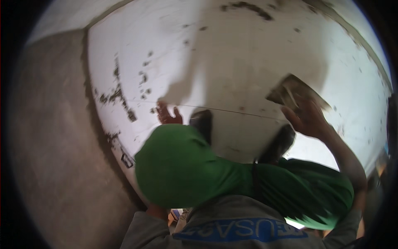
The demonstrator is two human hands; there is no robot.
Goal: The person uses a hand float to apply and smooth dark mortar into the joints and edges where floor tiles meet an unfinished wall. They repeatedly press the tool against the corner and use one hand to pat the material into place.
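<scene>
My right hand (309, 118) grips a flat, rectangular trowel (295, 84) by its handle, and its brownish blade lies low over the pale tiled floor (248, 79). Part of the handle shows beside my thumb; the rest is hidden under my fingers. On the left, beyond my green-clothed knee (174, 166), my left hand (169, 115) has its fingers spread and holds nothing. It is low over the floor, close to a few dark crumbs; whether it touches the tiles I cannot tell.
My dark shoes (202, 123) stand between my hands, at a thin joint line. Dark mortar-like crumbs (118, 94) lie to the left, and a dark smear (248, 8) at the far side. A grey wall (58, 124) rises at left. A small black rectangular item (127, 160) lies along its base.
</scene>
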